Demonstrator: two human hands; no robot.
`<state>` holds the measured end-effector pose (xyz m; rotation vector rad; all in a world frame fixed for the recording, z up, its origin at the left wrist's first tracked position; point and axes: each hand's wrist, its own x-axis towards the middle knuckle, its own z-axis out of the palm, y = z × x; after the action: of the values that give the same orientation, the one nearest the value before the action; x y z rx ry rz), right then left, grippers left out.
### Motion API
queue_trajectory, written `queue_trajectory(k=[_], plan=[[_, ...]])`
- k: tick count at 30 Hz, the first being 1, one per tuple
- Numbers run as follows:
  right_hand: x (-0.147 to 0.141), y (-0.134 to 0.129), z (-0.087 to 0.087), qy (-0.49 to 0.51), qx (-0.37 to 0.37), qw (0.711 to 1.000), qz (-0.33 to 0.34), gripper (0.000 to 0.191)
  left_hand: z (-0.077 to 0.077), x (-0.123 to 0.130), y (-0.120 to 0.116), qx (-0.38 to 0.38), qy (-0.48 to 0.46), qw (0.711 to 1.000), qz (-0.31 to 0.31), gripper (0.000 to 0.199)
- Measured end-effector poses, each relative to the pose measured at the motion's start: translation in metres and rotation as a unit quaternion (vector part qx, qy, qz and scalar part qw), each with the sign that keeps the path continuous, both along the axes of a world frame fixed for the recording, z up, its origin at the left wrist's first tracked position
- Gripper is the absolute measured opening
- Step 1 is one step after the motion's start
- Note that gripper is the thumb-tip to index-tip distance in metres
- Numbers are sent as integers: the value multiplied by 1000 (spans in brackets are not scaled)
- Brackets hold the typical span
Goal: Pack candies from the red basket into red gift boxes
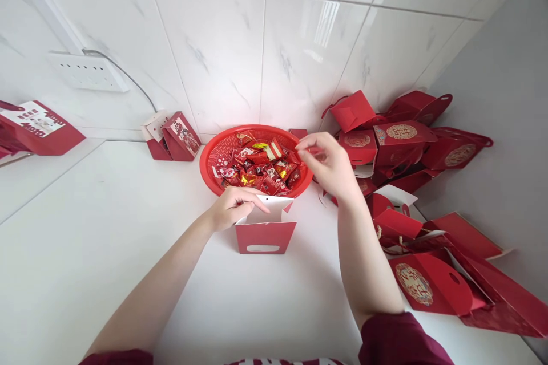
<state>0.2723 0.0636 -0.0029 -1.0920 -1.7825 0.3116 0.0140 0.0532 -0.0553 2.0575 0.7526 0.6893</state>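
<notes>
touching red box (266, 234), left hand (232, 207)

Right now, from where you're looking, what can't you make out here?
All in the head view:
- Bottom of the open box: hidden by its front wall.
- Whether the right hand holds anything: its curled fingers hide it.
- Small print on the wrapped pieces: too small.
- Full shape of the red object behind the basket: partly blocked by the basket.
- Far-left boxes: cut off by the picture's edge.
</notes>
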Motion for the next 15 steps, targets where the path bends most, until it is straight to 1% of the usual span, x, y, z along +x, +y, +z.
queue_trajectory(k=[1,2,3,4,5,7,10,12,15], plan=[[-1,19,2,-6,-19,999,-29,15,0,0,-1,1,-3,1000,3,36],[-3,39,2,-30,-55,997,-48,18,0,1,-1,3,-8,1000,8,35],[-8,59,1,-65,-113,989,-63,22,0,1,-2,6,-13,1000,16,35],[-15,79,-2,-111,-187,973,-82,25,1,2,-3,9,-19,1000,23,34],[-23,97,-7,-129,-219,963,-92,27,2,2,-4,11,-23,999,30,34],[-41,126,-20,-153,-256,949,-107,27,3,2,-6,14,-23,999,32,34],[-61,151,-40,-180,-297,930,-123,32,5,2,-8,17,-8,999,26,34],[-67,157,-50,-192,-314,920,-131,36,5,1,-8,20,-4,999,32,34],[-67,160,-59,-209,-330,911,-135,33,5,-2,-6,8,1,1000,26,35]])
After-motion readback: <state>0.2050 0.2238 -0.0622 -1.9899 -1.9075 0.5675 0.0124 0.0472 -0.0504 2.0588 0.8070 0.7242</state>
